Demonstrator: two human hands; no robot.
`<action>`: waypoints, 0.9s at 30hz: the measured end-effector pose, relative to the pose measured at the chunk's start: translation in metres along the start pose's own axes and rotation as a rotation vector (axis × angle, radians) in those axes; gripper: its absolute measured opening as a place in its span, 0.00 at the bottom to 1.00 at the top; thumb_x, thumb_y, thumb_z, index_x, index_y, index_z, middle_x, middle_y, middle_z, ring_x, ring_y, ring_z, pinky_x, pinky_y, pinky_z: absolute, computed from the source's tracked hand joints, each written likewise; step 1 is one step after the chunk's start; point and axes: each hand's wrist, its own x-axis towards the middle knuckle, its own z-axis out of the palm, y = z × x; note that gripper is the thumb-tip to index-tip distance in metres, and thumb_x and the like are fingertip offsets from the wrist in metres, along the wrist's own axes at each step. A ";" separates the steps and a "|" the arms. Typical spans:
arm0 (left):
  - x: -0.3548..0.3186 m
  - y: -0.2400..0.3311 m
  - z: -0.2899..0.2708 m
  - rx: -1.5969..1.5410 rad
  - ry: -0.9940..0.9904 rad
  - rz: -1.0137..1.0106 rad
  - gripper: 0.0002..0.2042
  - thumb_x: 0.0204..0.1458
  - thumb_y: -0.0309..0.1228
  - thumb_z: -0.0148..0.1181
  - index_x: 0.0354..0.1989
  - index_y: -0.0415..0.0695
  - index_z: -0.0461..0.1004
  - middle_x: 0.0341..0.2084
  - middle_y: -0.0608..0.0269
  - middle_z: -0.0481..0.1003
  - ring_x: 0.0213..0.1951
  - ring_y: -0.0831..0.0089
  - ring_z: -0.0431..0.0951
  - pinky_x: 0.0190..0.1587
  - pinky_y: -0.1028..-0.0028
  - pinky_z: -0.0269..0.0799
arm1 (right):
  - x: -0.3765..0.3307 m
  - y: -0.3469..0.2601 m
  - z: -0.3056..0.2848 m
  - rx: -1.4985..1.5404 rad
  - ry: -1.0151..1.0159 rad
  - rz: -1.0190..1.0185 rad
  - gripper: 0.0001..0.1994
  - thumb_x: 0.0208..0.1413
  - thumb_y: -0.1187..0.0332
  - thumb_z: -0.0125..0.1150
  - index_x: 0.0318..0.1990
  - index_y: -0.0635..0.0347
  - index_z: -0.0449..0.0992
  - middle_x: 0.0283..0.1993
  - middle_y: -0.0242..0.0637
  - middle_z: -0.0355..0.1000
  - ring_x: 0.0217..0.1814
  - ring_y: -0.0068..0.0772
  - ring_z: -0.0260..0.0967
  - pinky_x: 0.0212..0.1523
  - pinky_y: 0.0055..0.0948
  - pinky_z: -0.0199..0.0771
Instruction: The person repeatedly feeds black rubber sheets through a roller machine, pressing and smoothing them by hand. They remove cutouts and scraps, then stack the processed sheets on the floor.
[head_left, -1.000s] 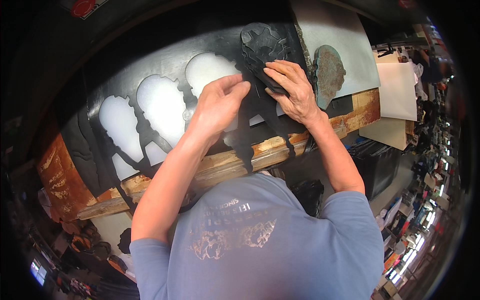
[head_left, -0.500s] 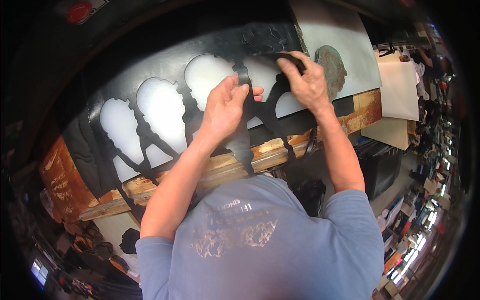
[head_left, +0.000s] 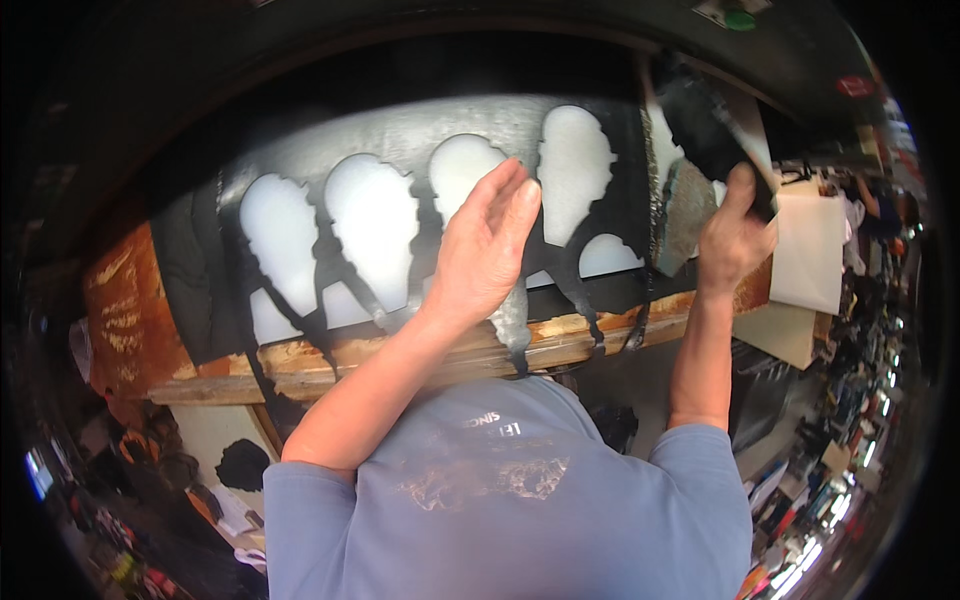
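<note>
A small bright screen [head_left: 37, 472] glows blue-white at the far lower left; a round green sign [head_left: 739, 18] sits top right.

My left hand [head_left: 487, 250] covers lower part of third white cut-out on black stencil sheet [head_left: 400, 150]. Dark thing [head_left: 708, 125] in my right hand [head_left: 733, 240] blurred, kind unclear. Clutter along right rim too small to tell.

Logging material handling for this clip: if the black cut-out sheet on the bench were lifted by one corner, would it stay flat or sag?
Likely sag: the black sheet looks thin, and its narrow strips hang limp over the wooden bench edge. Probably light; the left hand presses it flat. The thin bridges between cut-outs might tear.
</note>
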 end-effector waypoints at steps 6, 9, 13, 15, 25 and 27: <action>-0.030 -0.002 -0.031 -0.442 0.108 -0.071 0.38 0.74 0.44 0.56 0.80 0.30 0.47 0.71 0.47 0.66 0.68 0.62 0.70 0.71 0.62 0.66 | -0.074 -0.087 0.043 0.149 -0.921 -0.530 0.32 0.40 0.76 0.74 0.60 0.65 0.80 0.62 0.51 0.74 0.64 0.55 0.74 0.62 0.50 0.77; -0.051 -0.020 -0.068 -0.303 0.217 -0.050 0.33 0.75 0.35 0.52 0.80 0.30 0.49 0.70 0.49 0.68 0.70 0.68 0.67 0.73 0.68 0.63 | -0.072 -0.095 0.045 0.431 -1.251 -0.471 0.35 0.52 0.61 0.79 0.66 0.66 0.75 0.67 0.55 0.71 0.71 0.61 0.69 0.66 0.53 0.75; -0.090 -0.039 -0.086 -0.137 0.255 -0.074 0.29 0.76 0.37 0.49 0.77 0.31 0.57 0.71 0.49 0.68 0.72 0.66 0.67 0.74 0.68 0.61 | -0.060 -0.087 0.068 0.437 -0.904 -0.189 0.34 0.64 0.54 0.71 0.71 0.67 0.71 0.71 0.52 0.70 0.73 0.54 0.68 0.72 0.47 0.69; -0.101 -0.046 -0.083 0.018 0.261 0.020 0.29 0.76 0.39 0.51 0.77 0.32 0.58 0.72 0.47 0.67 0.73 0.64 0.66 0.76 0.66 0.59 | -0.070 -0.093 0.089 0.488 -0.934 0.172 0.31 0.73 0.54 0.59 0.73 0.68 0.69 0.73 0.51 0.70 0.76 0.48 0.66 0.76 0.41 0.63; -0.169 -0.064 -0.144 -0.141 0.452 0.244 0.22 0.74 0.35 0.56 0.67 0.32 0.68 0.51 0.55 0.79 0.51 0.73 0.78 0.56 0.71 0.74 | -0.136 -0.125 0.133 0.521 -1.180 0.285 0.24 0.80 0.58 0.47 0.70 0.66 0.74 0.63 0.45 0.78 0.66 0.34 0.72 0.70 0.35 0.67; -0.204 -0.070 -0.175 -0.245 0.652 0.272 0.20 0.73 0.32 0.57 0.67 0.34 0.69 0.51 0.61 0.79 0.50 0.77 0.78 0.55 0.73 0.76 | -0.141 -0.109 0.153 0.446 -1.082 0.161 0.22 0.80 0.58 0.49 0.67 0.64 0.77 0.56 0.39 0.81 0.56 0.27 0.74 0.60 0.30 0.71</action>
